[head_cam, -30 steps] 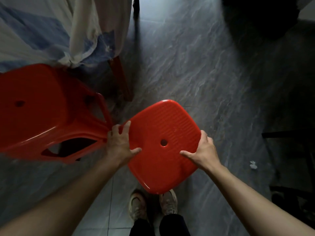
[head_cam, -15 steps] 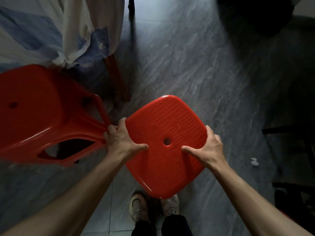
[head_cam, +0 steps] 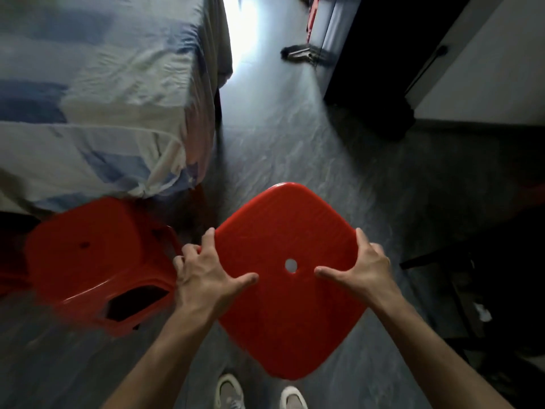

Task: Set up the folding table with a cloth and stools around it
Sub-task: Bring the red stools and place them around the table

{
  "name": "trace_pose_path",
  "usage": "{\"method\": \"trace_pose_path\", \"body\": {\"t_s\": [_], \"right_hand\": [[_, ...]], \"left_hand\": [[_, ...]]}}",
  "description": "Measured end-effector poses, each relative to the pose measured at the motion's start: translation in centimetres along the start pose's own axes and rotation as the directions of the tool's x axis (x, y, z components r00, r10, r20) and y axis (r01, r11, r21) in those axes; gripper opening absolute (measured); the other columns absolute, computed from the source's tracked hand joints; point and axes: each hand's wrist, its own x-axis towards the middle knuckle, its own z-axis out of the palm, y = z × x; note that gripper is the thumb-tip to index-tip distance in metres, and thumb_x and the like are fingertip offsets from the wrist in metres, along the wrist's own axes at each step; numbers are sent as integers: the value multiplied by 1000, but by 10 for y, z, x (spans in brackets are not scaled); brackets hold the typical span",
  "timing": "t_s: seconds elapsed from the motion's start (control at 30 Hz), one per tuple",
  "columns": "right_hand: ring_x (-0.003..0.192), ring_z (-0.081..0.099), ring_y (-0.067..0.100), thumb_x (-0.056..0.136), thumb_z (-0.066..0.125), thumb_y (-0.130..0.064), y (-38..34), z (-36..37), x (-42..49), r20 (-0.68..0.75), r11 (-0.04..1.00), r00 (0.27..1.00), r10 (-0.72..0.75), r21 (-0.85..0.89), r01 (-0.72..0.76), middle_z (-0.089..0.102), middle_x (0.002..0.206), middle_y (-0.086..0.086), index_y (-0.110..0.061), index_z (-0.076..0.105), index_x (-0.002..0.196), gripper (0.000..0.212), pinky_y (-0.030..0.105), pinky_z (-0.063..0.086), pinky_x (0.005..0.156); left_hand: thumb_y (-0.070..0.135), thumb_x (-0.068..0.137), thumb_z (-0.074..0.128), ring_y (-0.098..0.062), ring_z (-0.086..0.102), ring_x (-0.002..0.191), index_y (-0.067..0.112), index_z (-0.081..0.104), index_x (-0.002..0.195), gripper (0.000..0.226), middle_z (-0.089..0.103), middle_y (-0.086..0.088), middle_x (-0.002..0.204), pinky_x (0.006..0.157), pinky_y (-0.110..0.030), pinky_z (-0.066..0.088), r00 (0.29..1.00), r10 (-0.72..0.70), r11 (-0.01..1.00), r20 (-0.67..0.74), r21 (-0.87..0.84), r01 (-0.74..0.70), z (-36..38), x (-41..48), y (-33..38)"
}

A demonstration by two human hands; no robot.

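I hold a red plastic stool (head_cam: 283,314) by its seat, seen from above, with a small round hole near the middle. My left hand (head_cam: 203,278) grips its left edge, thumb lying on the seat. My right hand (head_cam: 362,270) grips the right edge the same way. A second red stool (head_cam: 88,261) stands on the floor to the left, beside the corner of the table. The table is covered by a white and blue patterned cloth (head_cam: 97,93) that hangs down over its edge.
Grey marbled floor (head_cam: 295,149) stretches ahead between the table and a dark cabinet (head_cam: 383,60) at the upper right. Dark chair or frame legs (head_cam: 472,290) stand at the right. My shoes (head_cam: 259,394) show at the bottom.
The view has tilted up, showing more of the clothed table and the floor ahead. The held stool has risen slightly toward me; both hands keep their grip on its sides.
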Motion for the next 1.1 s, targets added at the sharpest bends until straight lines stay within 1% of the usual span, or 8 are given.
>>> {"method": "trace_pose_path", "body": {"t_s": [0.17,0.3,0.5,0.63,0.73,0.8,0.93,1.1], "right_hand": [[132,43,35,47,83,-74,-8,-76,-45,-33,996,995,-89,14,90,42,141,15,-27,17,155,135,52,47,103],[132,41,37,48,83,-73,4,-123,-78,-17,982,982,-186,34,187,43,141,17,-26,15,157,136,51,44,105],[131,44,37,49,83,-71,17,-185,-122,27,903,905,-425,75,422,45,139,14,-30,16,156,132,55,46,102],[130,46,37,44,77,-80,0,-209,-161,95,850,845,-526,29,526,48,138,10,-32,18,154,133,55,49,99],[122,52,35,21,59,-97,-15,-213,-189,151,786,775,-614,22,618,54,130,6,-38,28,145,140,54,54,91],[120,54,34,15,50,-103,-25,-208,-205,187,735,717,-672,45,677,56,128,4,-43,31,139,139,54,55,89],[117,56,29,28,53,-103,-45,-196,-252,259,603,574,-777,43,797,61,124,-1,-45,35,132,120,54,52,93],[123,53,28,39,59,-95,-62,-169,-332,332,426,395,-857,22,905,60,130,-5,-43,32,140,117,52,45,102]], "left_hand": [[71,52,79,-35,42,118,29,20,152,123,45,-15,129,102,-39,39,997,-10,999,-74,-38,8,-57,-65,43],[72,52,78,-33,41,122,29,17,152,124,45,-14,132,102,-39,38,991,-48,999,-126,-18,46,-87,-129,76],[72,51,78,-33,40,127,31,16,151,124,44,-13,135,103,-43,38,942,-144,989,-304,-27,142,-117,-237,105],[73,52,78,-35,39,128,30,18,151,124,45,-14,136,103,-46,39,889,-266,964,-373,-82,254,-138,-304,108],[71,53,79,-36,38,129,29,19,151,122,44,-14,137,103,-46,40,845,-352,936,-403,-148,319,-153,-354,102],[71,54,79,-35,37,129,29,19,151,121,43,-13,138,103,-46,40,810,-396,918,-433,-195,345,-161,-387,93],[72,54,79,-34,35,132,29,18,151,122,42,-11,141,104,-49,42,729,-494,870,-474,-277,409,-168,-447,67],[72,55,78,-34,32,135,29,17,151,122,42,-11,142,106,-48,40,621,-623,782,-476,-366,505,-166,-528,20]]}}
